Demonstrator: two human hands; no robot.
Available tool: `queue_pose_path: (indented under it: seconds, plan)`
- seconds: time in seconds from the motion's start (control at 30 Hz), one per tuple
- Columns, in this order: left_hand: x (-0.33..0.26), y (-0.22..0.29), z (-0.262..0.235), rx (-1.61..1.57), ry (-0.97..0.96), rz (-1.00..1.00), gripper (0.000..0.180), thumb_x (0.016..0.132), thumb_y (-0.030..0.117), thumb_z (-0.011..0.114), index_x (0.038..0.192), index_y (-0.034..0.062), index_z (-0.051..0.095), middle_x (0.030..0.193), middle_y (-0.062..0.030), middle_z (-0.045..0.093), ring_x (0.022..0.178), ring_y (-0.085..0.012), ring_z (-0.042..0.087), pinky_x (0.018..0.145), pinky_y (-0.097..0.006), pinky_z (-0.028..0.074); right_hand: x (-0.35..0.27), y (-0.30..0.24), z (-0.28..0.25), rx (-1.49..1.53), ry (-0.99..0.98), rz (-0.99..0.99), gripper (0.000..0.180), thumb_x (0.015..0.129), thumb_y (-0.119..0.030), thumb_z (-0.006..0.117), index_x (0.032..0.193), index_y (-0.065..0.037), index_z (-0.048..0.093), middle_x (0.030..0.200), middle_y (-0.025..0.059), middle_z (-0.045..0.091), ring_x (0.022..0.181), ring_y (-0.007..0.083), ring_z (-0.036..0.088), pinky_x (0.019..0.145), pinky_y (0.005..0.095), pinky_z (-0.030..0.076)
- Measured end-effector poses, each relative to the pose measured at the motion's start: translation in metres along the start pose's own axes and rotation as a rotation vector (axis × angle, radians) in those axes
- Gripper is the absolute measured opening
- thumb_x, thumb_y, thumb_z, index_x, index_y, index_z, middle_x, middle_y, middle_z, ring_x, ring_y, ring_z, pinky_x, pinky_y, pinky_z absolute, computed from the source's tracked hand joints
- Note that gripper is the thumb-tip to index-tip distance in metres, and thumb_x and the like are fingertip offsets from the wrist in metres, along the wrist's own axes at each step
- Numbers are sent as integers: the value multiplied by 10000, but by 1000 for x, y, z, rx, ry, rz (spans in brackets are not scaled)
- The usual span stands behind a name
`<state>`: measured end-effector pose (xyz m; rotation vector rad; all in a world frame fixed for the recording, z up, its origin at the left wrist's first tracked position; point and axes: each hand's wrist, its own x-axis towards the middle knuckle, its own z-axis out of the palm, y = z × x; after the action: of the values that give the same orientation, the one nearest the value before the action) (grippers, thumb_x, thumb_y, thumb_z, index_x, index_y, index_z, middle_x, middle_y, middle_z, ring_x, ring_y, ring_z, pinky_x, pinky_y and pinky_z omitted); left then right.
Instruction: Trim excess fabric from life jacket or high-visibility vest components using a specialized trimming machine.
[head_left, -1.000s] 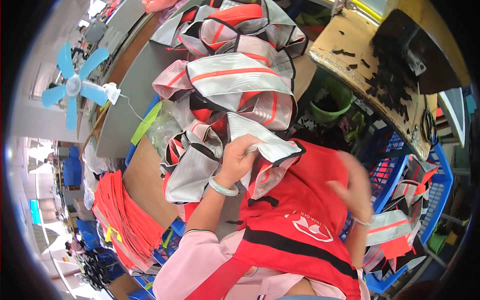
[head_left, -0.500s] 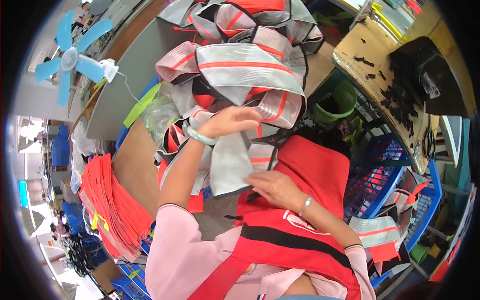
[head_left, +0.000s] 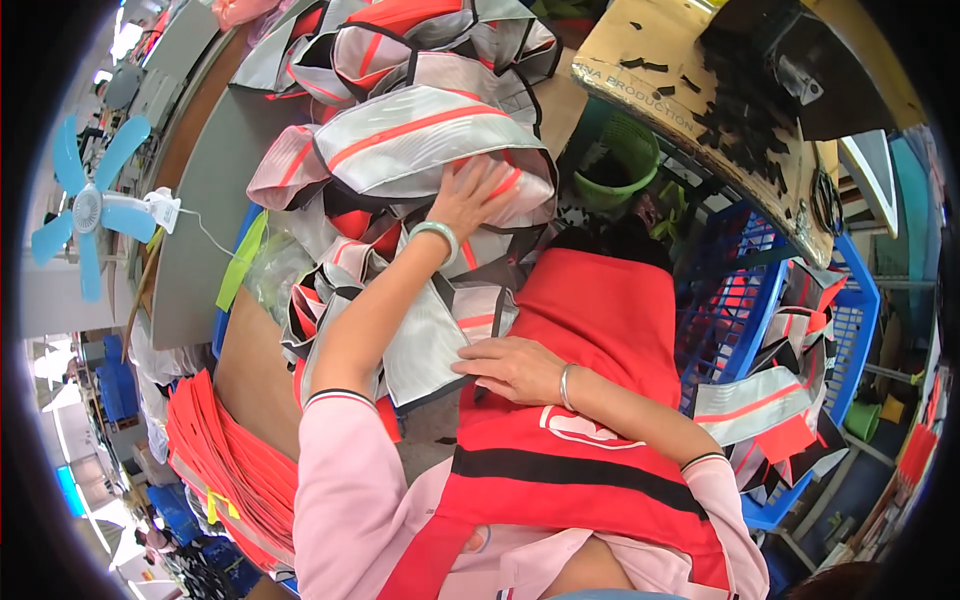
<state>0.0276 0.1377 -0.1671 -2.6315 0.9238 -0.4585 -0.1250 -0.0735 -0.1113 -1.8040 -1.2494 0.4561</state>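
Observation:
A heap of long grey fabric strips with orange-red stripes and black edging (head_left: 400, 140) rises in front of me. My left hand (head_left: 468, 202), fingers spread, rests on a looped strip in the heap. Lower down, a plain grey fabric panel with a black edge (head_left: 425, 335) hangs toward my lap. At its right edge is my right hand (head_left: 520, 368), with the fingers stretched out and touching the cloth or just over it. A red apron (head_left: 600, 310) covers my lap.
Stacked orange-red strips (head_left: 225, 465) lie at the left by a brown board (head_left: 265, 365). On the right stand a worn work table (head_left: 650, 100) strewn with black scraps, a green basket (head_left: 625, 165) and a blue crate (head_left: 850, 330) of striped pieces. A blue-bladed fan (head_left: 88, 208) is far left.
My left hand has moved up and away, from above the grey panel onto the looped strip. My right hand stays by the panel's edge. The whole view has shifted and tilted slightly.

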Motion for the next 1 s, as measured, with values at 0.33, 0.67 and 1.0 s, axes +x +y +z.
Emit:
queue_pose_path:
  seconds: [0.33, 0.67, 1.0]
  plan:
    - [29, -44, -82, -391, 151, -297, 715, 645, -46, 569, 1305, 228, 541, 1305, -81, 551, 1198, -297, 528, 858, -387, 535, -42, 32, -27, 108, 567, 389, 371, 875, -196, 593, 1223, -70, 562, 1261, 180, 545, 1188, 351, 511, 999, 413, 420]
    - [7, -76, -279, -592, 563, -367, 415, 724, -49, 590, 1121, 38, 680, 1239, -163, 613, 1256, -334, 503, 1062, -403, 358, 5, 33, -71, -254, 785, 386, 811, 753, -267, 738, 1412, -22, 333, 1425, 209, 368, 1284, 374, 393, 1063, 450, 314]
    - [-8, -94, -388, -222, 735, -245, 313, 781, 3, 613, 1087, -51, 650, 1185, -228, 621, 1167, -353, 566, 1033, -419, 398, 43, -14, -134, -283, 772, 68, 409, 718, -161, 729, 1103, -103, 604, 999, 81, 650, 962, 282, 610, 923, 413, 420]
